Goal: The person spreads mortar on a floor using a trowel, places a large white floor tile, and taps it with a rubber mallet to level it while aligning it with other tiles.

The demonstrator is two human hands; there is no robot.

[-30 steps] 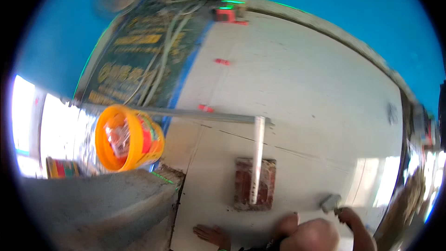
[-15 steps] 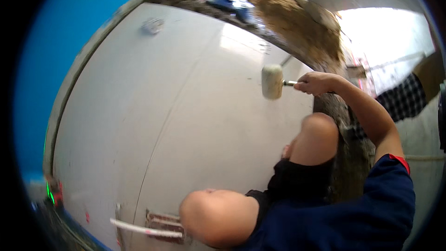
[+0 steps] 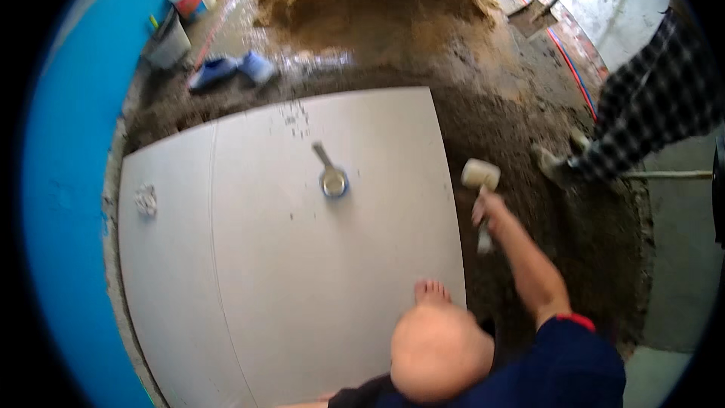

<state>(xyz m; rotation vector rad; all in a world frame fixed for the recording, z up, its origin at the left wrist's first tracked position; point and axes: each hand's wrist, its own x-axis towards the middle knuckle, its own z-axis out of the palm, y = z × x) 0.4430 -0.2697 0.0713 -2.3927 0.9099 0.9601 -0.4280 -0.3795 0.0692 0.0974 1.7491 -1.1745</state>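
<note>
My right hand (image 3: 489, 211) is closed around the handle of a mallet (image 3: 480, 174) with a thick whitish head. The mallet is held beside the right edge of a large pale tile (image 3: 362, 249), over dark, damp mortar. My left hand is out of the picture. On the tile, ahead of my bare foot (image 3: 432, 292), stands a round, blue-rimmed tool (image 3: 334, 183) with a grey handle; its exact kind is unclear. A crumpled clear-and-white bundle (image 3: 146, 201) lies on the neighbouring tile (image 3: 170, 279), left of a thin seam.
Blue wall (image 3: 60, 181) runs along the left. Beyond the tiles are blue shoes (image 3: 234, 70), buckets (image 3: 170, 41) and a sand heap (image 3: 370, 0). At right, a person in checked trousers (image 3: 649, 98) stands on the mortar bed (image 3: 544, 257), near a shovel (image 3: 536, 17).
My right hand has carried the mallet from above the tile to beyond its right edge. The view has turned, bringing the round tool, shoes and buckets into plain sight.
</note>
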